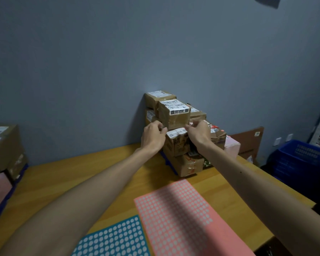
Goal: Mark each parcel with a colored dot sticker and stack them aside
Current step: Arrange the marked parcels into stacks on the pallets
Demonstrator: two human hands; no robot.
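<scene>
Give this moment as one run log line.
left hand, right hand: hold parcel | parcel: atop stack | pink sticker sheet: on table

stretched both bare forearms forward and up, converging a little, wrists near straight; kept the backs of the left hand [153,134] and right hand [199,131] toward the camera, fingers curled, fingertips pinching the lower corners of the parcel [174,115], one hand on each side

The parcels [174,118] are matt brown cardboard, the desk [78,174] smooth wood grain, the sticker sheets [183,218] paper, the crate [296,161] plastic
</scene>
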